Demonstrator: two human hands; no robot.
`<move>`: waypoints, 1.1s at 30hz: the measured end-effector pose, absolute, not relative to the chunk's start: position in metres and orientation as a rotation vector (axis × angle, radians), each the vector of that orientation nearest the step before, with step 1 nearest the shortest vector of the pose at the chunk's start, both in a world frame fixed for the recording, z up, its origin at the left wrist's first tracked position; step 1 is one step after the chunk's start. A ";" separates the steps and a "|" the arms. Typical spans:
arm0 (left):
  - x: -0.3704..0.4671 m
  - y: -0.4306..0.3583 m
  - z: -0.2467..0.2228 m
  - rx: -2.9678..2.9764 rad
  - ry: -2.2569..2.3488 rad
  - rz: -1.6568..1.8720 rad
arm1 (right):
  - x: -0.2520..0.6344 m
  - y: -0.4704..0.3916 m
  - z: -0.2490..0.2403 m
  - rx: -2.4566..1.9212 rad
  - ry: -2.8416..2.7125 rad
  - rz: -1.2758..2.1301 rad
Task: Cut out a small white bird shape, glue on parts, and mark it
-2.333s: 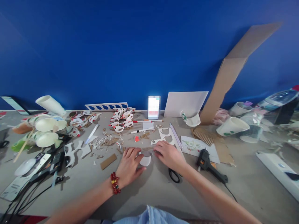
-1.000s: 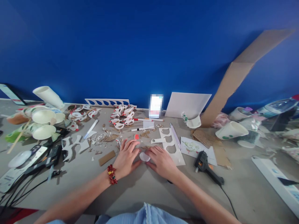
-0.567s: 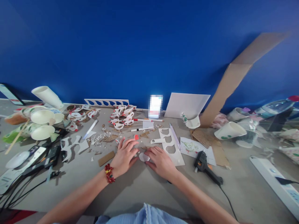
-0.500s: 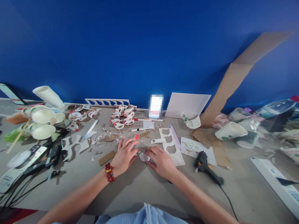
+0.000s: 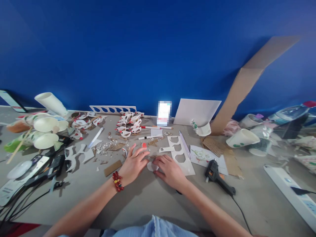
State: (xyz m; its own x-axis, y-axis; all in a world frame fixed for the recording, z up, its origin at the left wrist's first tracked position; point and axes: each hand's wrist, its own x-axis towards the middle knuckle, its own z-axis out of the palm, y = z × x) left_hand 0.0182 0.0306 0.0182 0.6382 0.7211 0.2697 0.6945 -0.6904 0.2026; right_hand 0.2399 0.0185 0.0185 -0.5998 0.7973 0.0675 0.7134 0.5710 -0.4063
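Note:
A small rounded white paper piece lies low over the table, between my two hands. My right hand has its thumb and fingertips closed around the right edge of this piece. My left hand, with a red bead bracelet at the wrist, is just left of it, palm down, fingers apart and holding nothing. Beyond the left fingertips lies a small red piece. A white sheet with cut-out holes rests right beside my right hand. Left of my left hand is a brown cardboard strip.
Several white paper birds are clustered at the back, near markers. Paper scraps litter the left middle. A glue gun with its cord lies at right, near a bird drawing. Paper cups and power strips flank the table.
My left hand has shifted slightly right, closer to the paper piece. My right hand stays nearly in place at the piece. The view has turned very slightly.

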 end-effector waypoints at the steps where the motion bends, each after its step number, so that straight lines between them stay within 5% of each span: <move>1: 0.018 0.031 0.018 2.768 1.200 0.508 | 0.240 0.018 0.018 -1.253 -2.557 0.503; 14: -0.002 0.038 0.040 2.626 1.452 0.744 | 0.240 0.019 0.019 -1.271 -2.515 0.532; 33: 0.026 0.021 0.020 2.597 1.226 0.573 | 0.252 0.024 0.027 -1.195 -2.415 0.456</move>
State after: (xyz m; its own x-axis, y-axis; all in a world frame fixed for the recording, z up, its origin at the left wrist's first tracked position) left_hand 0.0258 0.0206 0.0197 0.5776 0.7756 0.2546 0.6928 -0.6307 0.3496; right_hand 0.2524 0.0243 0.0274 -0.5507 0.8075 0.2114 0.6747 0.5797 -0.4569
